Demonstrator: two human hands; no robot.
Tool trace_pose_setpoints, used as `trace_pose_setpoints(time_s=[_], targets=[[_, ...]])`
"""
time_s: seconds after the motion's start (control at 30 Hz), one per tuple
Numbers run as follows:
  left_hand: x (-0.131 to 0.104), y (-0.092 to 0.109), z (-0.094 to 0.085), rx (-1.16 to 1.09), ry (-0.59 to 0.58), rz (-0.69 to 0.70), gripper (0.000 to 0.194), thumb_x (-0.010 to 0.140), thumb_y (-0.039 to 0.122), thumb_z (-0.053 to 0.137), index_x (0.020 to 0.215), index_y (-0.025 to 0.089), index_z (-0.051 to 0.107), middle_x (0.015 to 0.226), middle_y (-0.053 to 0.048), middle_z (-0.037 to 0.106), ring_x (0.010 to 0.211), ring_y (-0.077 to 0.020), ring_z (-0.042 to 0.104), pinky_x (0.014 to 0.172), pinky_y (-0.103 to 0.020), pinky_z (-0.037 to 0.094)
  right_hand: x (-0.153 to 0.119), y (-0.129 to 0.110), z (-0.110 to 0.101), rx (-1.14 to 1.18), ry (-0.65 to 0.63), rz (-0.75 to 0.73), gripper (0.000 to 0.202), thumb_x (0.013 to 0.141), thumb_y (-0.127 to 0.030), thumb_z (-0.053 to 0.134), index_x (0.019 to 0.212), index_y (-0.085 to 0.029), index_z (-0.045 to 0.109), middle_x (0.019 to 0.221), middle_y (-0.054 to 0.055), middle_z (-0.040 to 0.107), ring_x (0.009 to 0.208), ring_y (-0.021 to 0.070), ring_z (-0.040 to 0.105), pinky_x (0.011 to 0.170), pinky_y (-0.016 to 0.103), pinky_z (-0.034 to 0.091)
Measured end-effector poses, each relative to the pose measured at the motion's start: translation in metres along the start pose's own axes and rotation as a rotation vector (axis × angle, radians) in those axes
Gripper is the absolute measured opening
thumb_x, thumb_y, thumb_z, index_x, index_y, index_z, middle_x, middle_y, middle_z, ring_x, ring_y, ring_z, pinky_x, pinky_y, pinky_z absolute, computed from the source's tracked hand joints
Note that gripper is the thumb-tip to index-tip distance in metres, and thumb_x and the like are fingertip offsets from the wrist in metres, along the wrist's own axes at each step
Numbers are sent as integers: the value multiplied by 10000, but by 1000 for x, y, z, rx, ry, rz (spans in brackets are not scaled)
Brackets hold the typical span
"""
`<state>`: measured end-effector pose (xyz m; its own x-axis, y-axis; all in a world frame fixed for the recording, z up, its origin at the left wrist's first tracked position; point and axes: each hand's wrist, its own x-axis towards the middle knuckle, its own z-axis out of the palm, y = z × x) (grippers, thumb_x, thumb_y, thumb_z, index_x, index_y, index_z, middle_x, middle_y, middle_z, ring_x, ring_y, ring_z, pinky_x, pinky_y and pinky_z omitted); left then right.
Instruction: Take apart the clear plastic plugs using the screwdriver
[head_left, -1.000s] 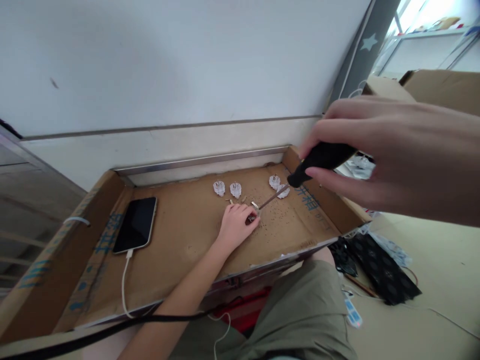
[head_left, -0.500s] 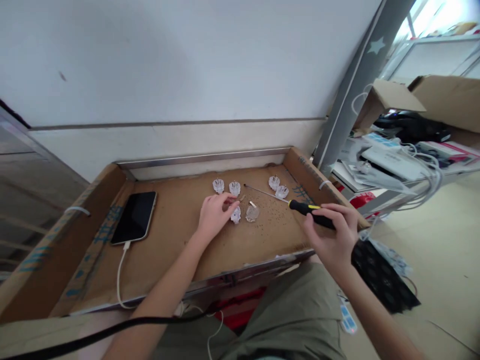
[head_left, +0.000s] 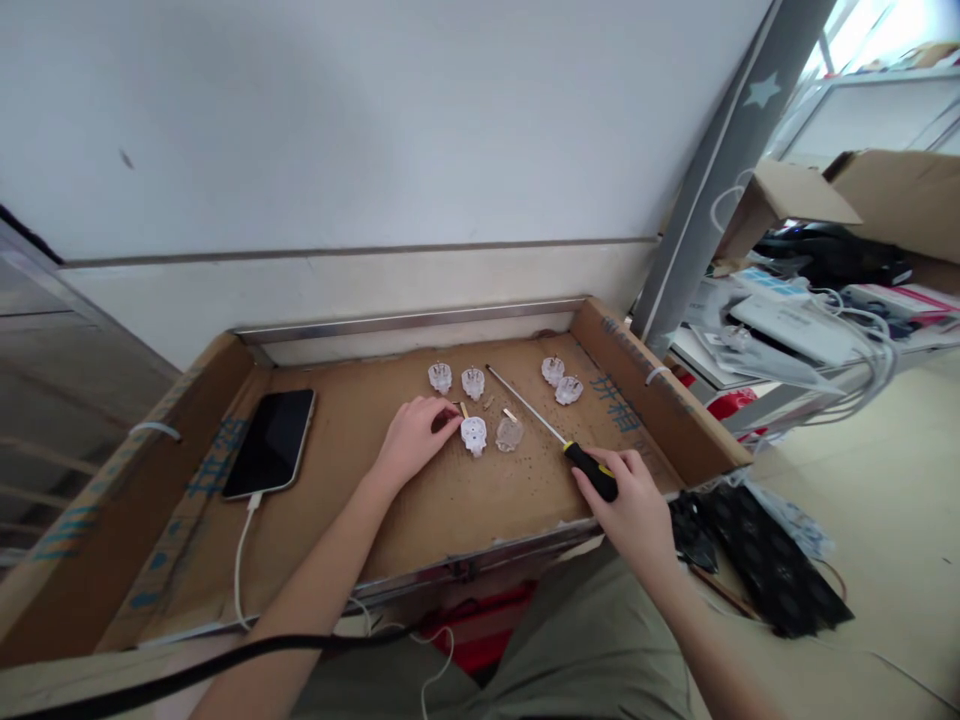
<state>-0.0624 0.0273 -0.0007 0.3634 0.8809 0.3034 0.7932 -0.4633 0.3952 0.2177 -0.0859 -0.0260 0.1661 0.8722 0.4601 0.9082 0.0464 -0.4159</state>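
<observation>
My right hand (head_left: 634,500) is wrapped around the black and yellow handle of a screwdriver (head_left: 591,470); its shaft lies low over the cardboard, the tip pointing to the far left. My left hand (head_left: 420,435) is closed in a pinch at the left edge of a white plug part (head_left: 474,435). A small brass-coloured strip (head_left: 463,409) shows by the fingertips; whether they grip it I cannot tell. Just right lies a clear plug cover (head_left: 509,432) with a metal piece at its top. Behind are clear plug parts with pins (head_left: 440,376), another pair at right (head_left: 568,389).
A cardboard-lined tray (head_left: 360,520) with raised sides holds everything. Tiny dark bits are scattered around the plug parts. A phone (head_left: 271,443) with a white charging cable (head_left: 238,560) lies at left. Boxes and cables crowd a shelf (head_left: 787,340) at right.
My right hand has moved left and down with the screwdriver, lowering its handle toward the tray's front. My left hand has shifted slightly left, uncovering more of the white plug part.
</observation>
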Motion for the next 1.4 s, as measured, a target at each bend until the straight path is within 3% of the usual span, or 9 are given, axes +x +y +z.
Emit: trace_pose_setpoints(time_s=[0.13, 0.37, 0.63, 1.4], targets=[[0, 0, -2, -22, 28, -8, 199, 868, 369, 496, 905, 231, 634, 907, -22, 677, 857, -206, 571, 775, -340, 421, 4, -6, 2, -10, 22, 111, 377, 820, -475, 481, 1059, -214, 610, 913, 67, 542, 876, 169, 545, 763, 288, 432], [-3, -6, -12, -104, 217, -64, 187, 839, 352, 529, 918, 223, 638, 942, -26, 677, 899, -199, 582, 848, -348, 426, 1, -10, 5, -35, 35, 173, 387, 804, -479, 503, 1045, -201, 624, 897, 81, 536, 909, 201, 506, 825, 342, 413], [-5, 4, -9, -1, -24, 7, 133, 778, 326, 571, 844, 249, 659, 870, -3, 672, 854, -207, 567, 780, -349, 408, 4, -6, 1, -14, -37, 153, 373, 809, -500, 489, 1061, -250, 604, 918, 39, 547, 873, 150, 566, 711, 257, 423], [-6, -3, -8, 109, 10, 15, 179, 855, 355, 520, 836, 254, 666, 896, -19, 655, 896, -222, 528, 776, -356, 373, 3, -5, 3, 18, 10, 147, 378, 797, -497, 512, 1047, -240, 630, 897, 48, 552, 857, 144, 558, 753, 260, 441]])
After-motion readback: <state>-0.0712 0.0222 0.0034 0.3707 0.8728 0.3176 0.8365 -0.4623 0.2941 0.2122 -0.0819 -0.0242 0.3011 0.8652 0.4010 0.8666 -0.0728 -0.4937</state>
